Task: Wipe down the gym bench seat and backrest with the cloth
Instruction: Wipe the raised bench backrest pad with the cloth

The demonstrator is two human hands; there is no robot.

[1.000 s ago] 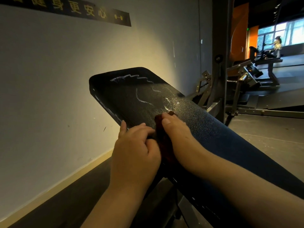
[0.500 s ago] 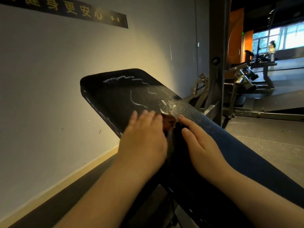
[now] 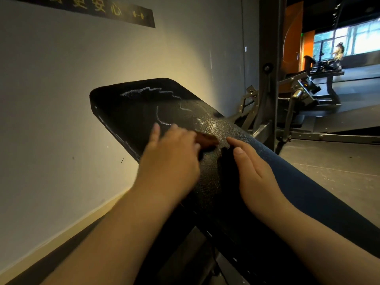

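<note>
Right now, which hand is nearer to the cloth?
Left. The left hand lies on the cloth, covering most of it; the right hand rests on the bench beside it, just short.

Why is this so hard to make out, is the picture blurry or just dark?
Head view, both: the left hand is smeared by motion blur over the cloth, the right hand is sharp; warm light pools on the wall and glints off the bench pad; below the pad all is shadow; the far window is blown out.
</note>
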